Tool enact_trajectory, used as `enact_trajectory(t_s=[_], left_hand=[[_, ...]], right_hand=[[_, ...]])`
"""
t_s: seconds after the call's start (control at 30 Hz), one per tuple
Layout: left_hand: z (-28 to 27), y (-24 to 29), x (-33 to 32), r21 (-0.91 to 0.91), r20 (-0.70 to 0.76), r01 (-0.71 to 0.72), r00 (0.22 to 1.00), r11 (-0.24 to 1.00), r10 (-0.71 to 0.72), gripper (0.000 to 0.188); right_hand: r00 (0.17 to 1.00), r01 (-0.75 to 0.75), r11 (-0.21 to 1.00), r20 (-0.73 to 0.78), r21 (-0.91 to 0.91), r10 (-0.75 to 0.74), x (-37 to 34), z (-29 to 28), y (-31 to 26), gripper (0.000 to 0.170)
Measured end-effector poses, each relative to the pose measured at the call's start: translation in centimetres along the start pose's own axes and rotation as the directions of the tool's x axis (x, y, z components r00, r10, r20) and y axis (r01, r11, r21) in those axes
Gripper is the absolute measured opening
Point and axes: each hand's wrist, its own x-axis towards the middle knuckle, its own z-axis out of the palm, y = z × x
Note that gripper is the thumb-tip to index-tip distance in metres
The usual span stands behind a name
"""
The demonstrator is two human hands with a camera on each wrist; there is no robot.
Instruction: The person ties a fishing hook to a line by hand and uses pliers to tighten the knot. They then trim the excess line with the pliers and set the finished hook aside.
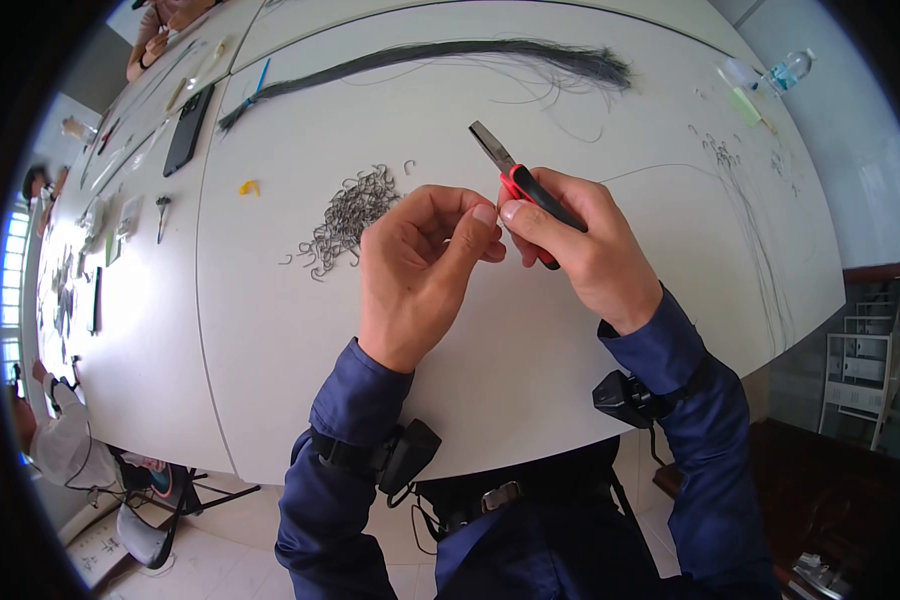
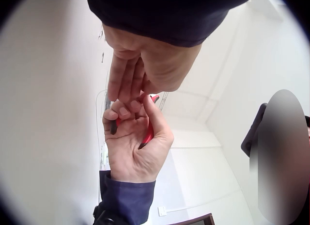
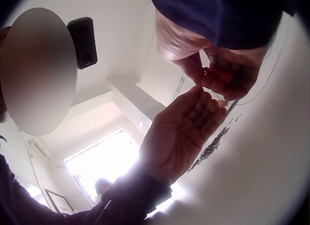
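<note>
My right hand (image 1: 595, 235) holds pliers (image 1: 533, 196) with red and black handles, the metal nose pointing up and away to the left. Its thumb and forefinger meet close to the fingertips of my left hand (image 1: 425, 265). The left thumb and forefinger pinch a tiny thing, and I cannot tell what it is. A thin dark line (image 1: 660, 166) trails from behind the right hand over the table. Left of the hands lies a heap of small metal fish hooks (image 1: 355, 212), one hook (image 1: 409, 166) apart from it. In the left wrist view the red handle (image 2: 149, 135) shows in the right palm.
A long bundle of dark strands (image 1: 440, 60) stretches across the far table (image 1: 270, 400). More hooks tied on lines (image 1: 745, 200) lie at the right, near a clear bottle (image 1: 790, 70). A black phone (image 1: 188, 130) and a yellow scrap (image 1: 249, 187) lie left. Other people sit around the table.
</note>
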Motion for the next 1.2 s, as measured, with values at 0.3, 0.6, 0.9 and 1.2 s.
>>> enact_trajectory(t_s=[0.3,0.6,0.9,1.2], left_hand=[[0.04,-0.12,0.1,0.003,-0.053,0.002,0.999,1.0,-0.002,0.021],[-0.14,0.31,0.14,-0.085,0.014,0.096,0.995,0.992,-0.096,0.023],[-0.2,0.53,0.1,-0.126,0.044,0.146,0.989,0.981,-0.141,0.021],[-0.56,0.24,0.27,-0.275,0.04,0.194,0.981,0.942,-0.191,0.017]], right_hand=[[0.998,0.07,0.996,0.007,-0.054,-0.069,0.12,0.15,0.27,0.023],[0.999,0.034,0.999,-0.026,0.026,-0.034,0.1,0.1,0.31,0.023],[1.0,0.022,0.999,-0.022,0.035,-0.021,-0.03,-0.18,-0.04,0.022],[0.991,0.091,0.996,-0.098,-0.001,-0.091,-0.36,0.75,-0.25,0.021]])
